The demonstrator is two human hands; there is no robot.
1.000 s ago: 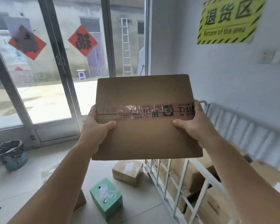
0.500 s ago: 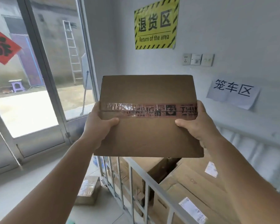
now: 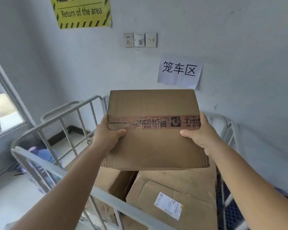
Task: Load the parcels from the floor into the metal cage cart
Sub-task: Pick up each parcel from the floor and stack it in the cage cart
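A taped cardboard parcel is gripped at its sides by the left hand and the right hand, raised above the metal cage cart, where boxes are stacked. A yellow sign, wall switches and a paper notice are fixed on the pale wall.

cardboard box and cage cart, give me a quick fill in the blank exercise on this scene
1. The cardboard box is held by ____ hands, the left hand and the right hand.
2. The strip of tape across the box carries ____ printing.
3. The box hangs above the metal cage cart, which already holds ____ parcels.
4. The yellow sign reads "Return of the ____".

Missing words: two; black; cardboard; area
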